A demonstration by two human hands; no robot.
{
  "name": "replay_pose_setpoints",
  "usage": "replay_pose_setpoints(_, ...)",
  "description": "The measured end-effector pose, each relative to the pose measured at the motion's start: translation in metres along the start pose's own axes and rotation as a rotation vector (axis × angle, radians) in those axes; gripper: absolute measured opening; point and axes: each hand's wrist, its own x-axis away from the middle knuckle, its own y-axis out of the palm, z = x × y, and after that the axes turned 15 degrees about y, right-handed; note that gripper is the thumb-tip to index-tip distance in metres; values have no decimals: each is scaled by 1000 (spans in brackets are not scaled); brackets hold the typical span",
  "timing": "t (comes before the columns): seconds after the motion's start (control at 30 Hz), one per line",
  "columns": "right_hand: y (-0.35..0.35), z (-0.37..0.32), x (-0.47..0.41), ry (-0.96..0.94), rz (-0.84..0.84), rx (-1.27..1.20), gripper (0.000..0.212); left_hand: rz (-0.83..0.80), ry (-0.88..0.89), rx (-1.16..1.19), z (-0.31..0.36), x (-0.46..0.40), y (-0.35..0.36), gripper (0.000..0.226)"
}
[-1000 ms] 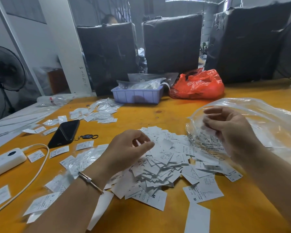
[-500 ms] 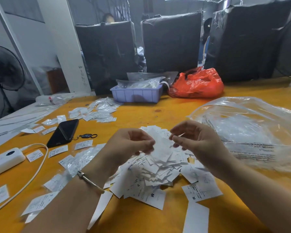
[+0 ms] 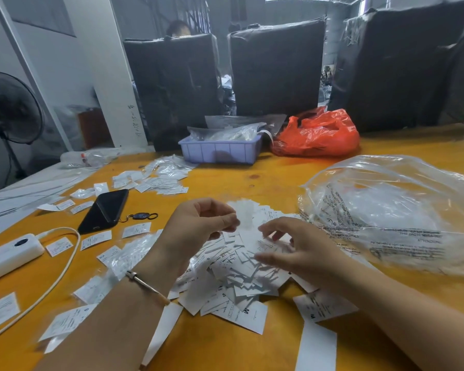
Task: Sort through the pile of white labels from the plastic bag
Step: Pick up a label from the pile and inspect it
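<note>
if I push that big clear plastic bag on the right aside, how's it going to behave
The clear plastic bag looks thin, crinkled and nearly empty, so it would probably crumple and slide rather than move as one piece. It seems very light, so it may drift. Its near edge lies by the pile of labels, so it could drag a few along.

Matt paper labels (image 3: 236, 277); glossy plastic bag (image 3: 402, 210).

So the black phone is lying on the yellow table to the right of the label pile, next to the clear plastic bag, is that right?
Not quite. The head view shows the black phone on the yellow table to the left of the label pile, beside a small key fob. The clear plastic bag lies on the pile's right.
</note>
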Motion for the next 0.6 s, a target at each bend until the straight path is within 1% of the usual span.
replay_pose_setpoints(0.07,1,-1,0,44,4,-54,50,-2,-23,38,1,0,0,10)
replay_pose_setpoints(0.17,2,-2,-1,105,-28,-82,57,-5,-26,30,1,0,-1,17)
replay_pose_setpoints(0.27,3,-3,-1,169,-66,-153,58,-16,-34,7,1,-1,-1,17)
replay_pose_setpoints(0.33,2,-3,-1,209,-76,-244,53,-16,-45,-2,0,-1,-1,9)
replay_pose_setpoints(0.4,1,-3,0,219,-78,-333,43,-12,-52,10,-1,-1,-1,4)
replay_pose_setpoints(0.53,-3,-2,-1,245,-102,-449,30,-30,-39,49,0,-1,-1,9)
replay_pose_setpoints(0.6,-5,-1,-1,273,-110,-525,26,-65,-28,110,1,0,-1,22)
